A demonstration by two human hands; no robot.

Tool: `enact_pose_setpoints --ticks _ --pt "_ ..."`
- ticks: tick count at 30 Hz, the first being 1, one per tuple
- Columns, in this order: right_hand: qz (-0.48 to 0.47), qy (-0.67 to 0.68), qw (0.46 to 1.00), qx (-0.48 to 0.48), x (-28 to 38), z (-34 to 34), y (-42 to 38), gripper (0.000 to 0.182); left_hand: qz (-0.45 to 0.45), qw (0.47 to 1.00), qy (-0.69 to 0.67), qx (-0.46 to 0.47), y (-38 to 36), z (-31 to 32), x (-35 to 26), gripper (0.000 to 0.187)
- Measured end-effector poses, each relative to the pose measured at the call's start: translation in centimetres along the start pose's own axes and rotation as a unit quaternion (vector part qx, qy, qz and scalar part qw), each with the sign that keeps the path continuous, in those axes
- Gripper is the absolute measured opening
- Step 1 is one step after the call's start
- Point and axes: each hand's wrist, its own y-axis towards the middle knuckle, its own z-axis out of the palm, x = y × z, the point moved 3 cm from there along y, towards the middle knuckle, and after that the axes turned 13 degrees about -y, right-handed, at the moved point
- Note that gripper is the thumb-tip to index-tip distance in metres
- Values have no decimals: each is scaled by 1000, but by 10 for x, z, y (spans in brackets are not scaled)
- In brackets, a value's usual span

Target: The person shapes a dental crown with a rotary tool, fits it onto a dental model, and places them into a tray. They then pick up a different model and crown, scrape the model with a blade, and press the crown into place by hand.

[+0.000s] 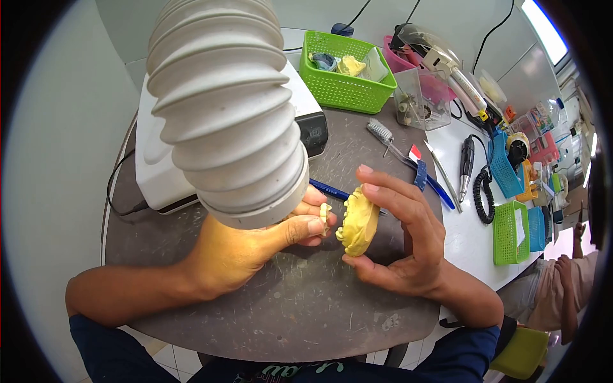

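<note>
at mid-frame, the left hand (239,254) pinches a small tooth piece (324,219) that a loose pinch could drop, and just right of it the right hand (418,246) grips a yellow tooth model (359,225), which a knock between them might chip.

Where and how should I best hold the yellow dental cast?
Probably pinch the cast by its far and near edges, coming from the right, as the right hand does: the teeth face left, so that side leaves them clear.
</note>
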Motion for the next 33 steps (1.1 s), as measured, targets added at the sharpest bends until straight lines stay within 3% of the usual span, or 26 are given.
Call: enact_pose_setpoints --ticks 13,33 --pt "-9 5 999 43 8 1 3 71 12 998 51 44 1 -1 0 24" --pt "-19 -2 999 32 6 2 2 72 0 998 35 53 1 -1 0 23"
